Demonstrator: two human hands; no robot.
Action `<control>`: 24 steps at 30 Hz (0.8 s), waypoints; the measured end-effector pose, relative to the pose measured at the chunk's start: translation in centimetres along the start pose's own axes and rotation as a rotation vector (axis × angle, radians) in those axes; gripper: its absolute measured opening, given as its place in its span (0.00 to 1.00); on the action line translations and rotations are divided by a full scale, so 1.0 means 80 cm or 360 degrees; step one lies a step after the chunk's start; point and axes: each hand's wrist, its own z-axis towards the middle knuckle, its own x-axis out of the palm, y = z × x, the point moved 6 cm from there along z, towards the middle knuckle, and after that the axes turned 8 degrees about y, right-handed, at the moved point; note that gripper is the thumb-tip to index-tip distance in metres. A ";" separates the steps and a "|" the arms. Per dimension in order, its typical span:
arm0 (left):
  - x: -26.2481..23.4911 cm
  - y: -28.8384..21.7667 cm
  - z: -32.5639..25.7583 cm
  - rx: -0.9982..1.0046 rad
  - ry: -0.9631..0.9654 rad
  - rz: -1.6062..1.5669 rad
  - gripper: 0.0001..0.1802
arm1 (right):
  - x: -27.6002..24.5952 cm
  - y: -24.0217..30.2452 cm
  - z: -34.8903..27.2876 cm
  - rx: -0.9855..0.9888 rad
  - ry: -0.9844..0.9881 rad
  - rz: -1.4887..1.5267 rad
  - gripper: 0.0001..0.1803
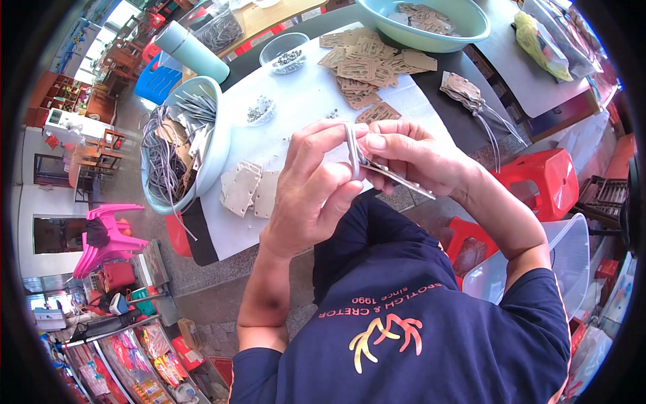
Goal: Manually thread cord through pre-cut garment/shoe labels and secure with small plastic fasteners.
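My left hand is closed on a folded grey cord, which runs upright past its fingertips. My right hand pinches a thin flat card with small holes, seen nearly edge-on. The fingertips of both hands meet where the cord reaches the card; the exact join is hidden by the fingers. Beyond them, brown printed cards lie heaped on a white sheet. Pale blank-sided cards lie beside my left wrist. Small metal pieces sit in a clear bowl and a small clear dish.
A light-blue basin of grey cords and cards stands at the table's left. A green basin holds more cards at the back. Corded cards lie at the right edge. A bottle stands far left; red stools are at my right.
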 end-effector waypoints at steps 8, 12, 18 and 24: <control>0.005 -0.003 0.005 -0.0156 0.0322 0.0054 0.09 | -0.001 -0.006 0.001 -0.0052 0.0033 -0.0304 0.14; 0.005 -0.007 0.011 -0.0178 0.0324 0.0240 0.08 | -0.001 -0.010 -0.002 -0.0147 -0.0005 -0.0510 0.14; 0.008 -0.005 0.018 -0.0143 0.0414 0.0471 0.08 | 0.002 0.001 -0.006 -0.0038 -0.0268 -0.0652 0.17; 0.010 -0.004 0.017 -0.0099 0.0302 0.0422 0.08 | -0.012 -0.004 0.001 -0.0068 -0.0275 -0.0711 0.15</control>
